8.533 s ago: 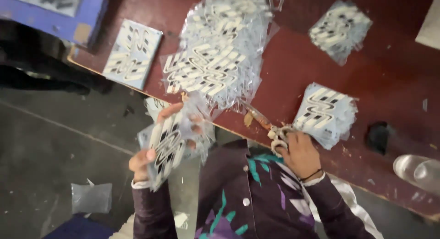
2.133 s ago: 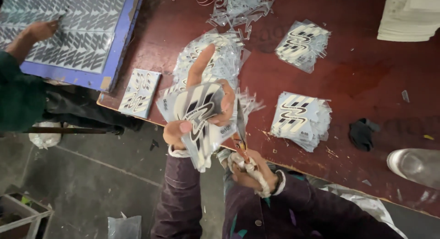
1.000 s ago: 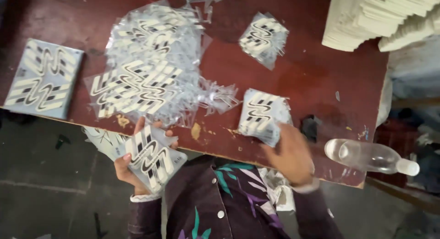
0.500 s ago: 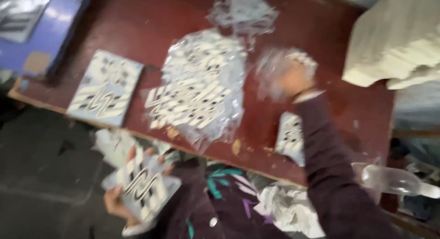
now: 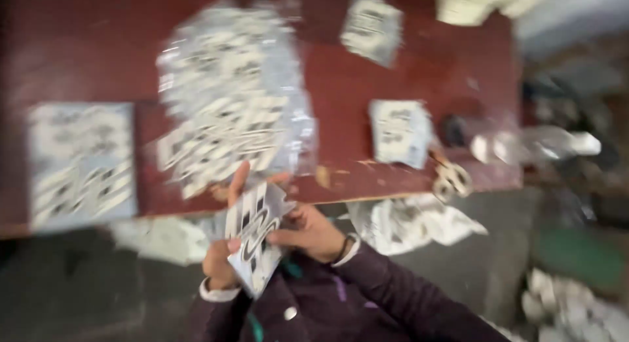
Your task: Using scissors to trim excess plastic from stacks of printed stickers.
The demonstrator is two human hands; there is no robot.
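Both my hands hold a small stack of clear-wrapped sheets printed with black and white wavy shapes [image 5: 254, 236] just below the front edge of the dark red table [image 5: 406, 73]. My left hand [image 5: 221, 263] grips the stack's lower left side. My right hand [image 5: 309, 232] pinches its right edge. The view is blurred. A pair of scissors [image 5: 451, 178] lies at the table's front edge, to the right of my hands and apart from them.
A big heap of the same printed sheets [image 5: 229, 106] covers the table's middle. Smaller stacks lie at the left [image 5: 80, 160], the right [image 5: 400, 131] and the back [image 5: 372, 29]. A clear plastic bottle [image 5: 544, 144] lies at the right end. Crumpled wrapping [image 5: 413, 223] hangs below the edge.
My right hand has come back from the far stack on the table and now holds the sheets with my left. The scissors lie on the table edge. The camera has swung right.
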